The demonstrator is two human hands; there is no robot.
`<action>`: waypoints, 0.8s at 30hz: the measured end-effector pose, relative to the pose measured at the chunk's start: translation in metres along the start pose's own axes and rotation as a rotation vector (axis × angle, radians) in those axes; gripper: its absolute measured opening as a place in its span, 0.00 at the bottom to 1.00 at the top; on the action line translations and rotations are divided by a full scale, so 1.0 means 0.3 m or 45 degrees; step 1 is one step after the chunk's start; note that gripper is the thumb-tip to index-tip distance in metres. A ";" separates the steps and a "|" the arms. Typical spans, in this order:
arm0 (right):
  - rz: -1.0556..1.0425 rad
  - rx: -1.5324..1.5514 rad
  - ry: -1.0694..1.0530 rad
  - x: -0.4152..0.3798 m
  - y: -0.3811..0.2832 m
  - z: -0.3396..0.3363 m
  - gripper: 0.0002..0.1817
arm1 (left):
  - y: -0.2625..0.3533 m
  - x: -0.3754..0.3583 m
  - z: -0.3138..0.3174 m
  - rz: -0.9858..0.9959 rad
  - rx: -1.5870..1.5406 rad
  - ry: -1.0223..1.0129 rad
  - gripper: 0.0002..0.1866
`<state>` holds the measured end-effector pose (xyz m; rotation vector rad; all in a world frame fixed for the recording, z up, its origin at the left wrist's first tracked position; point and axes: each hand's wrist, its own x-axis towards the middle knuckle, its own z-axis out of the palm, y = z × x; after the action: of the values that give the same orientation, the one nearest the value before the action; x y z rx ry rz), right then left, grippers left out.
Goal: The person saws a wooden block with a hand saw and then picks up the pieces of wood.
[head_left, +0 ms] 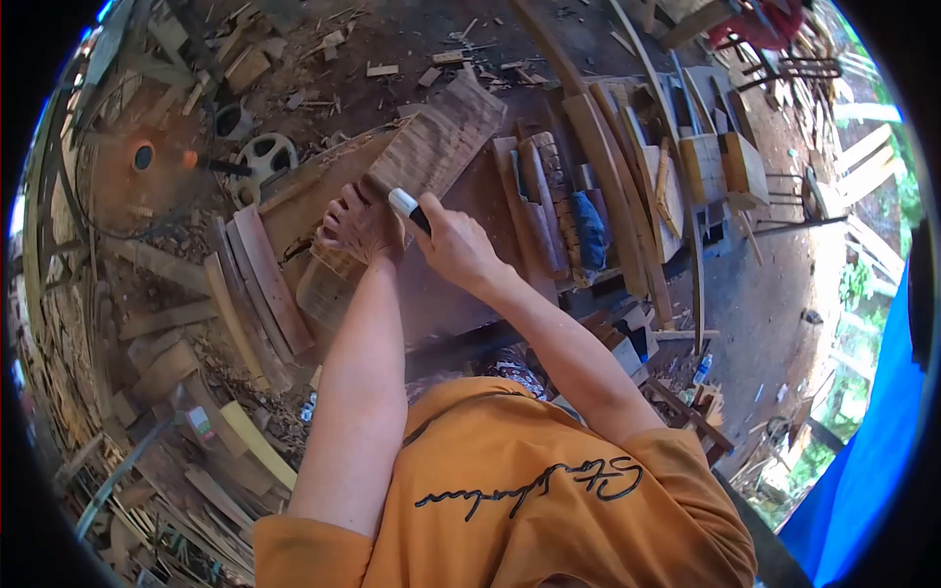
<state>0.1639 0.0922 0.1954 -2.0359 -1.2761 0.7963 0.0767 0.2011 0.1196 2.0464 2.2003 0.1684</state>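
A thick, weathered wooden board [436, 137] lies at a slant across the worktable [451, 284]. My left hand [363, 227] rests on the board's near part, fingers spread and pointing left. Close beside it, my right hand [456, 240] is closed around a small tool [403, 203] with a black grip and a pale, shiny end. That end points up and left over the board, near my left fingers. The tool's exact kind cannot be made out, nor whether its tip touches the wood.
Planks [267, 279] stand at the table's left side. Wood pieces and a blue cloth [589, 230] lie to the right, near long beams [613, 186]. A fan [147, 157] and a spoked wheel [265, 162] stand at upper left. Wood scraps litter the floor.
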 end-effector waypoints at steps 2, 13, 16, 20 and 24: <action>-0.007 -0.009 0.021 -0.096 -0.012 -0.073 0.14 | 0.020 0.017 0.015 -0.023 -0.032 0.037 0.23; 0.014 0.010 -0.044 0.020 0.015 -0.017 0.13 | 0.011 0.008 -0.003 -0.044 -0.068 0.025 0.22; -0.036 0.044 0.021 -0.018 0.005 -0.010 0.13 | 0.002 -0.011 0.000 0.018 -0.024 0.117 0.22; 0.055 0.007 -0.034 -0.299 -0.012 -0.197 0.13 | 0.000 0.008 0.026 -0.035 -0.069 0.113 0.22; 0.026 0.020 -0.020 -0.344 0.042 -0.224 0.14 | -0.009 0.013 0.033 -0.025 -0.111 0.123 0.22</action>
<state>0.1843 -0.0187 0.2468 -2.0370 -1.2560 0.8311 0.0754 0.2048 0.1093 2.0099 2.2246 0.3616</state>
